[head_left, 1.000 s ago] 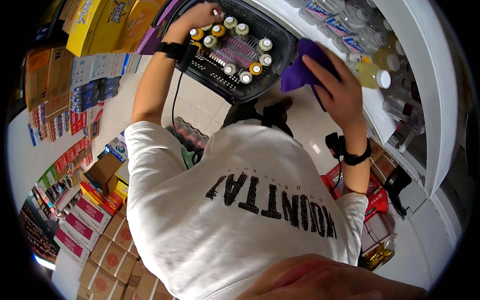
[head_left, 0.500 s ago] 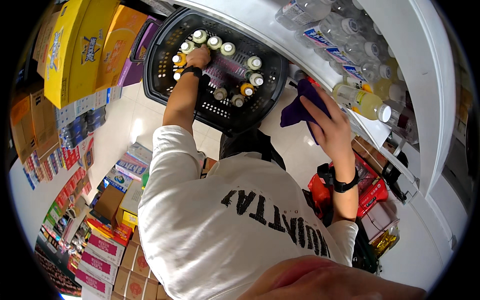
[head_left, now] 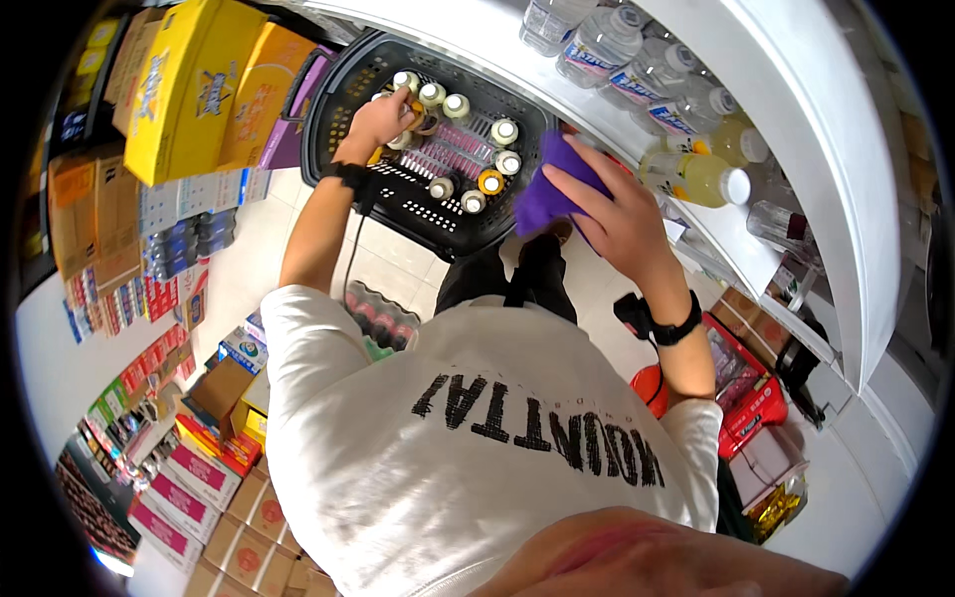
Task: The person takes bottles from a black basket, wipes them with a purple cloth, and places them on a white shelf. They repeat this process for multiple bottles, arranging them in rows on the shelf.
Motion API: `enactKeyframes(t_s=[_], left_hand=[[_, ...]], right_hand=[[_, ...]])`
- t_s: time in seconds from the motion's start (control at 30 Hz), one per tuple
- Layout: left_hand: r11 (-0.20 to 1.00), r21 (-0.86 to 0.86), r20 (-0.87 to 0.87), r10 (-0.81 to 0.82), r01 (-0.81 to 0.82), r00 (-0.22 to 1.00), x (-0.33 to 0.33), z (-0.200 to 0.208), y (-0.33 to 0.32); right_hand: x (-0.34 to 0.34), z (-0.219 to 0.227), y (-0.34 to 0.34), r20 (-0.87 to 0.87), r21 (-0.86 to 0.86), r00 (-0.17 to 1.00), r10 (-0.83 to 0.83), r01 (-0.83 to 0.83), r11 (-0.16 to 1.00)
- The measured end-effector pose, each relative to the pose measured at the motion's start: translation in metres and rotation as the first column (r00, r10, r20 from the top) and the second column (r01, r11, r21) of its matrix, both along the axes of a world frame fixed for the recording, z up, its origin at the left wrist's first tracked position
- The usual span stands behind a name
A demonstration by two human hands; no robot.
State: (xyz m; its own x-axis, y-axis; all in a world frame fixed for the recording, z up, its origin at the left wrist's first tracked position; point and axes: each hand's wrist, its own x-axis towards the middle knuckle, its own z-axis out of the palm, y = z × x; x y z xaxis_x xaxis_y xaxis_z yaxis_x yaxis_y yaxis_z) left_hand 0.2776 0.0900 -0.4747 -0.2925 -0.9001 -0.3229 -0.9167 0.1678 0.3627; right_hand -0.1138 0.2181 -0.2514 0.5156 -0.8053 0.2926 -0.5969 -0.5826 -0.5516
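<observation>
At the left part of a black perforated plastic basket (head_left: 333, 109), my left hand (head_left: 381, 121) is closed on a small bottle (head_left: 426, 121) that is partly hidden by the fingers. Several white-capped bottles stand around it, among them a pale one (head_left: 456, 105) and one with orange contents (head_left: 490, 183). Clear bottles with pinkish contents (head_left: 453, 149) seem to lie on the basket's bottom. My right hand (head_left: 622, 214) grips a purple cloth (head_left: 547, 194) beside the basket's right rim.
A white shelf (head_left: 736, 254) on the right carries clear bottles (head_left: 602, 45) and a pale yellow bottle (head_left: 706, 181). Yellow cartons (head_left: 184, 90) and stacked goods stand at the left. A red box (head_left: 751, 403) sits low on the right; packs of bottles (head_left: 383, 318) are on the floor.
My left hand has drawn back slightly and now has a bottle in its fingers. My right hand has brought the purple cloth left, closer to the basket.
</observation>
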Motion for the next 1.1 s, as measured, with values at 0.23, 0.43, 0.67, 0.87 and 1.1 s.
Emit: enactKeyframes(t_s=[0.23, 0.43, 0.67, 0.87, 1.1], left_hand=[[0.87, -0.479, -0.099, -0.183, 0.114, 0.978, -0.054, 0.286, 0.088], [0.754, -0.657, -0.299, -0.268, 0.006, 0.916, -0.137, 0.449, 0.132], [0.577, -0.804, -0.313, -0.614, 0.142, 0.724, -0.256, 0.506, 0.141], [0.296, -0.919, -0.145, -0.867, 0.259, 0.477, -0.329, 0.536, 0.128], [0.355, -0.885, -0.276, -0.921, 0.3, 0.277, -0.397, 0.591, 0.118]], right_hand=[[-0.008, 0.057, -0.007, 0.381, -0.099, 0.894, 0.235, -0.213, 0.972], [-0.004, 0.091, 0.003, 0.742, -0.233, 0.596, 0.306, -0.198, 0.952], [-0.044, 0.139, 0.029, 0.676, -0.412, 0.678, 0.289, 0.023, 0.911], [-0.089, 0.202, 0.062, 0.532, -0.761, 0.845, 0.061, 0.445, 0.472], [-0.17, 0.167, 0.085, 0.428, -0.865, 0.841, -0.331, 0.488, 0.121]])
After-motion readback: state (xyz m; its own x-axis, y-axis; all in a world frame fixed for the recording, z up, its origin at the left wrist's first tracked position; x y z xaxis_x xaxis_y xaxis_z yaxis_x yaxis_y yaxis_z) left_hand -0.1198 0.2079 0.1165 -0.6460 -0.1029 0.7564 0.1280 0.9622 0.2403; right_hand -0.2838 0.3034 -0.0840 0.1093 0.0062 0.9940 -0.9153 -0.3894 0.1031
